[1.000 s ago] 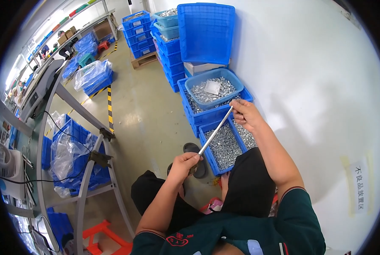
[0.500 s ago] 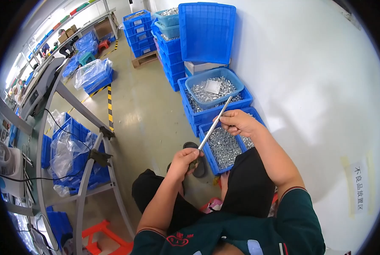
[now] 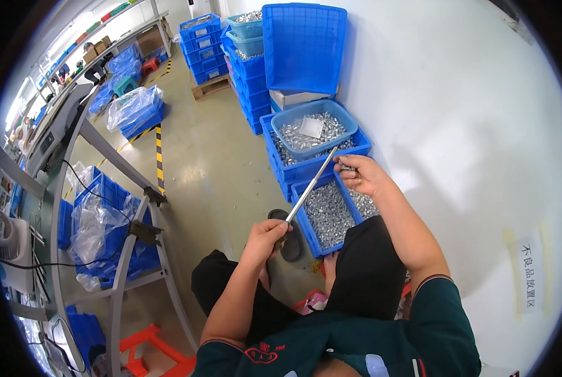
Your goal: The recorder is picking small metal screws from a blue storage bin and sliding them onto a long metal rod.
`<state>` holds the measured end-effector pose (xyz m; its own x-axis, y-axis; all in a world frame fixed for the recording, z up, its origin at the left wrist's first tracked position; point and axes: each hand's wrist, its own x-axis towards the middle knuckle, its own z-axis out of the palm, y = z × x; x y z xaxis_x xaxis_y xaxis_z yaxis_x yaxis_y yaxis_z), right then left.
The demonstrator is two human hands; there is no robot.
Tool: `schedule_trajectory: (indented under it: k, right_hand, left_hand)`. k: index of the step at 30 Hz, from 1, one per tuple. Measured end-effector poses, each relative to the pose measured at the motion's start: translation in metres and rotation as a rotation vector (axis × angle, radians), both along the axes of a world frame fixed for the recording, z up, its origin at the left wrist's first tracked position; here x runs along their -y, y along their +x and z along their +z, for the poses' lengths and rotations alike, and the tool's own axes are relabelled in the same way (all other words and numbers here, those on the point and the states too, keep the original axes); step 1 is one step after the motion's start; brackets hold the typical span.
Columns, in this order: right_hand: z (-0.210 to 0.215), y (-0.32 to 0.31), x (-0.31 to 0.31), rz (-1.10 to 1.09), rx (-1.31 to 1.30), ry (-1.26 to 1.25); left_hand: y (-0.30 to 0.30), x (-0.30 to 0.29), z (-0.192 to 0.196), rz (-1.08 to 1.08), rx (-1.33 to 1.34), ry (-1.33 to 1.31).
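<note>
A thin, straight silver metal rod (image 3: 308,190) slants up and to the right in front of me. My left hand (image 3: 265,240) is closed around its lower end; something small and dark shows under those fingers, too hidden to name. Beside the rod's upper end is my right hand (image 3: 364,176), its fingers curled around small shiny metal pieces. Whether its fingertips touch the rod I cannot tell. Below the rod stands a blue bin (image 3: 319,251) full of small silver metal parts (image 3: 329,217). Past its tip a light-blue basin (image 3: 279,131) holds more such parts and a white card (image 3: 311,127).
The basin rests in a larger blue crate (image 3: 284,173) of parts. Behind it stand an upright blue crate (image 3: 303,50) and stacked blue crates (image 3: 203,53). A white wall (image 3: 457,125) runs along the right. A grey-framed bench (image 3: 122,286) and a red stool (image 3: 149,342) are at left.
My right hand has moved slightly up and right along the rod to near its tip, and small metal pieces now show in its fingers. The rod and my left hand have shifted slightly left.
</note>
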<state>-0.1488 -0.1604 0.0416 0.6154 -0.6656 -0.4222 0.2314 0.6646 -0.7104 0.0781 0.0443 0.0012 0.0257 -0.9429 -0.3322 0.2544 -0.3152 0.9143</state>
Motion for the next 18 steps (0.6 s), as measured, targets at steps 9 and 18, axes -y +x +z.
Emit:
schedule_trajectory:
  k: [9, 18]
  right_hand:
    - [-0.001, -0.009, 0.005, -0.079, 0.278, 0.075]
    - [0.007, 0.003, -0.003, -0.094, 0.1, -0.11]
  left_hand:
    - [0.001, -0.007, 0.01, -0.014, 0.022, 0.002]
    - [0.002, -0.007, 0.003, -0.05, 0.003, 0.004]
